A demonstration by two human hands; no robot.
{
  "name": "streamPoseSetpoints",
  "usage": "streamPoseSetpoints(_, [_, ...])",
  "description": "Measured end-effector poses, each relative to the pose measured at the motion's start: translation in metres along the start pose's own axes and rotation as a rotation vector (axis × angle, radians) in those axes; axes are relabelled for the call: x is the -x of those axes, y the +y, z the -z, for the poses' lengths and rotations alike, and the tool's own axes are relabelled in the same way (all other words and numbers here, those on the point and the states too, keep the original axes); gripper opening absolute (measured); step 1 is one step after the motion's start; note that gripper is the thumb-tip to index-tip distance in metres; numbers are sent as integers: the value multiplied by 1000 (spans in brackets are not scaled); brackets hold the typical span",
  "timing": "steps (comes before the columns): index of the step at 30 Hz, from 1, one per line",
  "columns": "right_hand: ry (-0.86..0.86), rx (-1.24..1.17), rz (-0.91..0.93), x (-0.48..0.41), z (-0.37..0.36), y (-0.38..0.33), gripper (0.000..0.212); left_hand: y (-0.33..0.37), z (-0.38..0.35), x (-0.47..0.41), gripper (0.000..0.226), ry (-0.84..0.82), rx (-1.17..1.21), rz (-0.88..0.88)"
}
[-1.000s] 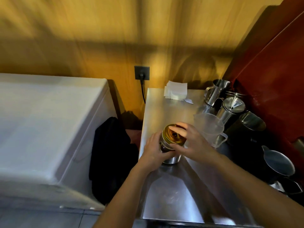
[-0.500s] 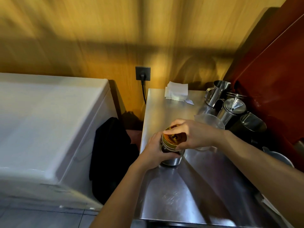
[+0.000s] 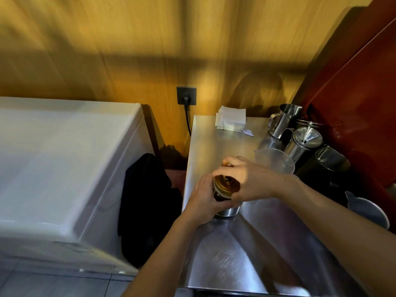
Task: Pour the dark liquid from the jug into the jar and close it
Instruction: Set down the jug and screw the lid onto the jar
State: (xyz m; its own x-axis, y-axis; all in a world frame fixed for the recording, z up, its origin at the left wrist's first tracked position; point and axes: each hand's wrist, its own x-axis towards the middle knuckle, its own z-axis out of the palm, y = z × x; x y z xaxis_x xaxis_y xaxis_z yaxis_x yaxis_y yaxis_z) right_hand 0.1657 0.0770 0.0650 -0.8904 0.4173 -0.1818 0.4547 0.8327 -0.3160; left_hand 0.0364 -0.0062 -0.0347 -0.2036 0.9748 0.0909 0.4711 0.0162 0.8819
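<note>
since half a second ago, the right hand [image 3: 250, 181] has been turned a little further round on the gold lid [image 3: 226, 185], its fingers curled over the far edge, while the left hand [image 3: 204, 200] is kept where it was. nearest the camera, both bare forearms are seen reaching in over the steel counter [image 3: 225, 264]. the jar [image 3: 222, 202] is stood upright on that counter, near its left edge; dark liquid is seen through the glass just under the lid. the jar's side is gripped by the left hand, wrapped around it from the left, and the lid is grasped from above by the right hand. just beyond the right hand, a clear plastic jug [image 3: 276, 160] is set on the counter, apart from the jar; whether anything is left in it cannot be told. to the right, steel pitchers [image 3: 304, 142] are crowded against the red panel. farther back, folded white paper [image 3: 231, 121] is laid by the wooden wall, where a plug is fitted in a dark socket [image 3: 186, 95]. a white chest [image 3: 64, 157] is placed to the left.
</note>
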Motion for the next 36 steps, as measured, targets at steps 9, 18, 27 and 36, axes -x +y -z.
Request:
streamPoseSetpoints(9, [24,176,-83,-4,-3,-3,55,1,-1,-1,64,-11,33,3])
streamPoseSetpoints(18, [51,237,-145,-2,1,-4,55,0,-3,-2,64,-41,2,13])
streamPoseSetpoints(27, [64,240,-147,4,5,-2,54,5,-3,-2,71,-93,2,18])
streamPoseSetpoints(36, [-9,170,-39,9,3,6,59,0,-4,-4,78,-120,26,28])
